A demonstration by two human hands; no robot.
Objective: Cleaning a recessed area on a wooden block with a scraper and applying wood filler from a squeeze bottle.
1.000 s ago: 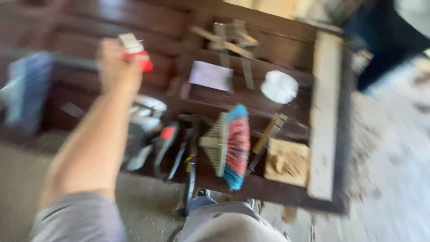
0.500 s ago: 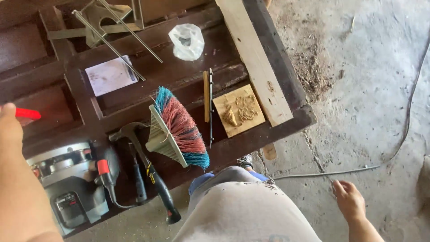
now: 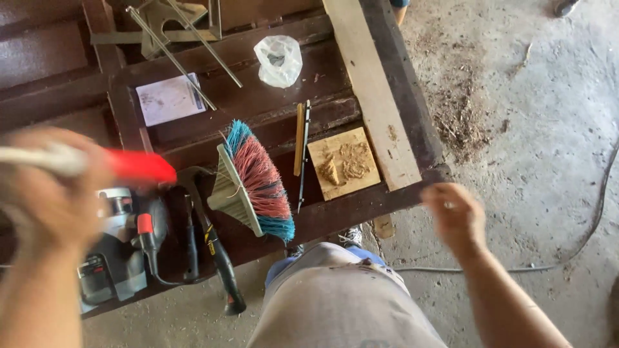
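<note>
Left hand (image 3: 48,177), blurred at the left edge of the frame, closed in a grip round a tool (image 3: 129,166) with a white handle and a red end; red end poking right, over the table (image 3: 271,103), just above the hammer (image 3: 209,238) and the power tool (image 3: 116,248) at lower left. Right hand (image 3: 454,212), right of centre, blurred too, holding nothing, fingers loosely spread, hovering off the table's near right corner, close to the pale plank (image 3: 371,90). Brush head (image 3: 255,180) lying at centre, untouched; carved wood block (image 3: 343,162) beside it, likewise untouched. Paper (image 3: 169,98) and plastic bag (image 3: 278,60) further up. Judging by this: tool picked up and in hand, not yet set to any piece; everything else still to do.
</note>
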